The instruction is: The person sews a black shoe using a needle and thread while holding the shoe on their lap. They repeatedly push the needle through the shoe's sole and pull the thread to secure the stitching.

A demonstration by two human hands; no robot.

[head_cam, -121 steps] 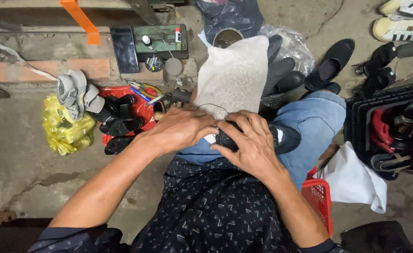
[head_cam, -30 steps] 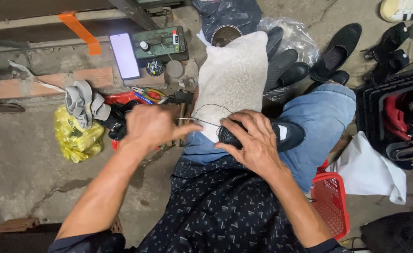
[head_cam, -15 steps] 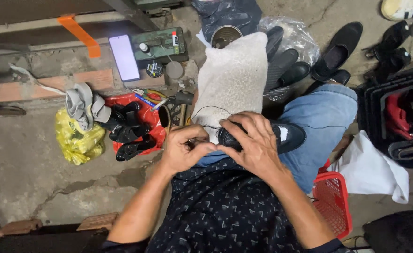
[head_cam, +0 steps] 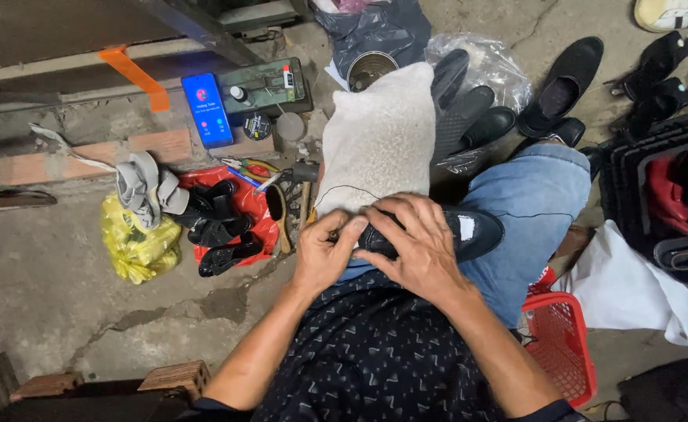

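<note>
A black shoe (head_cam: 457, 232) lies across the person's lap, on the blue-jeaned thigh. The right hand (head_cam: 414, 250) presses down over it, fingers spread and curled around the upper. At nine o'clock of that hand, touching it, the left hand (head_cam: 324, 252) has its fingertips pinched together at the shoe's edge. A dark thread (head_cam: 344, 188) loops over the pale cloth (head_cam: 379, 137) at twelve o'clock.

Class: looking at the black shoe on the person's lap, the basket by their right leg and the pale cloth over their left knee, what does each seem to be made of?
Black shoe: probably polished leather or imitation; smooth, with a bright glint. Red basket: moulded plastic, uniform colour, regular lattice holes. Pale cloth: apparently woven fabric, matte, slightly nubbly, draping over the knee.
</note>
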